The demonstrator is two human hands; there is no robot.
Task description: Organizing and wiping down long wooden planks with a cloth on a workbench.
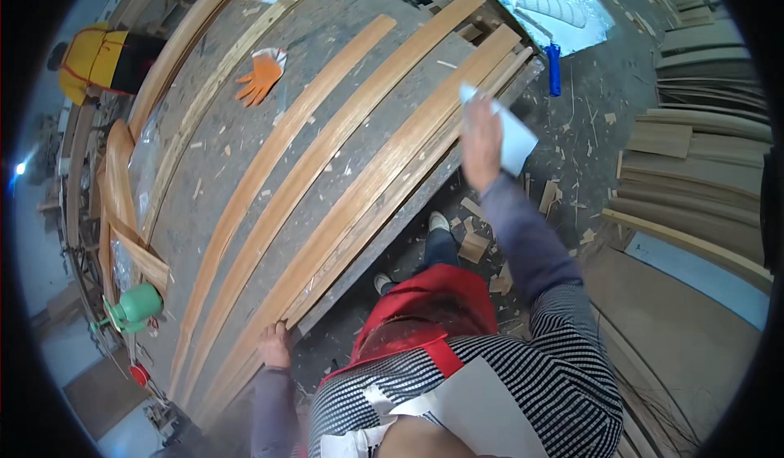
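Several long, curved wooden strips lie side by side on a grey worktable [237,143]. Over the near edge of the closest strip [380,169], toward its lower end, my left hand [275,345] has its fingers curled. My right hand [482,141], slightly blurred, is at the far right end of that same strip. It grips a pale, thin sheet [516,138], which sticks out past the table edge; the sheet's material cannot be made out. A middle strip [351,115] and a left strip [286,125] lie beyond, untouched.
An orange glove [263,78] lies on the table among wood chips. A green container [137,305] stands at the left. A blue-handled tool [554,70] is beyond the far right corner. Stacked boards [694,160] line the right. Another person [102,59] in yellow works at far left.
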